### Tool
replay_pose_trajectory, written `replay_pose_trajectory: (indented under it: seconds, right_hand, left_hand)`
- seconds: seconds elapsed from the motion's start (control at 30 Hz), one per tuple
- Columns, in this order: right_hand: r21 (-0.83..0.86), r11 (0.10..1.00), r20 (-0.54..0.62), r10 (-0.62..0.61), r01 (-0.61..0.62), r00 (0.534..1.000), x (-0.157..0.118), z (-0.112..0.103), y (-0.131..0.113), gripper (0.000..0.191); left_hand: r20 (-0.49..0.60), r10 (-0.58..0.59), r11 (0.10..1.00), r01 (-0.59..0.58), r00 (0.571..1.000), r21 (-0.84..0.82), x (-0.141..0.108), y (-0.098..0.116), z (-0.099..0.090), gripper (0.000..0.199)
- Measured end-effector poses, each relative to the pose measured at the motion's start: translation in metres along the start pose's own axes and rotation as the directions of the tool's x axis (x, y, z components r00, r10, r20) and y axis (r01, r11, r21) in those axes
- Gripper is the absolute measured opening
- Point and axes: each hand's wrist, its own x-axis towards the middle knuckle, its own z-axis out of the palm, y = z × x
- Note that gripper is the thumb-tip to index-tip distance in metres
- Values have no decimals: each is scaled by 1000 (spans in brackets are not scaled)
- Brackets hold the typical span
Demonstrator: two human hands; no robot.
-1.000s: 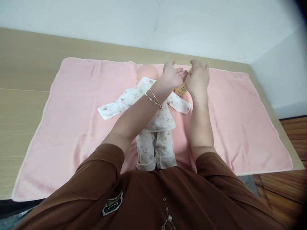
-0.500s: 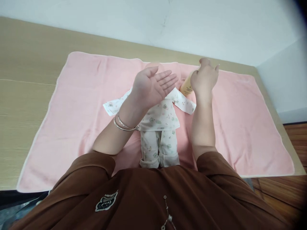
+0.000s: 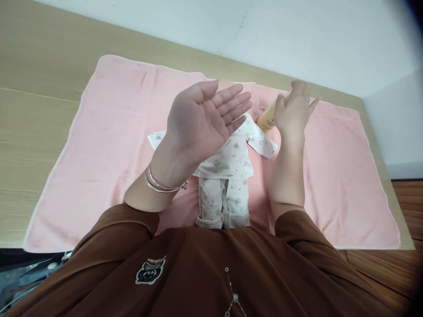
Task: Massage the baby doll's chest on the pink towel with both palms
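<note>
My left hand (image 3: pixel 206 119) is held up, palm showing and fingers spread, with nothing in it. It covers part of a white printed baby top (image 3: pixel 231 152) and hides most of a rounded pinkish shape at the neck end. Matching baby trousers (image 3: pixel 211 200) with rolled cuffs lie below the top. Beside the top's right sleeve is a yellow bottle (image 3: pixel 266 122) with dark print, its upper end hidden. My right hand (image 3: pixel 294 108) is over that upper end, back of the hand towards me and fingers apart. Whether it touches the bottle is unclear.
A pink blanket (image 3: pixel 333 185) with a pale edge lies under the clothes on a wooden-topped table (image 3: pixel 39 114). A white wall (image 3: pixel 297 39) rises along the far side. Brown wooden floor (image 3: pixel 408 211) shows at the right.
My left hand has come closer to the camera and looks larger. Relative to the bottle, my right hand has shifted slightly right. The whole view has tilted a little.
</note>
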Motion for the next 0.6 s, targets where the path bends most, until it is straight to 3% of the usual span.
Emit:
replay_pose_trajectory:
  seconds: [0.13,0.23,0.3,0.37,0.4,0.5,0.6]
  right_hand:
    - [-8,1000,38,24,-24,999,-13,-9,-23,51]
    - [73,985,108,-165,158,980,-44,-29,-61,52]
    - [178,929,117,-348,325,930,-69,-40,-87,58]
    - [128,864,122,-501,487,857,-90,-43,-106,65]
    - [100,824,52,-564,558,824,-98,-43,-112,73]
    - [27,732,-170,-668,681,725,-116,-37,-121,86]
    - [43,683,-170,-714,729,679,-138,-35,-129,85]
  left_hand:
    - [158,-130,958,165,979,-234,-10,-6,8,56]
    - [223,-153,943,210,963,-257,-18,-10,15,50]
    - [266,-177,917,257,948,-305,-25,-8,19,51]
    - [321,-169,897,280,932,-342,-35,-4,23,60]
    - [348,-156,897,280,924,-342,-39,-2,24,65]
    - [401,-124,921,256,908,-295,-48,1,24,71]
    - [324,-54,957,141,945,-252,-45,-10,22,77]
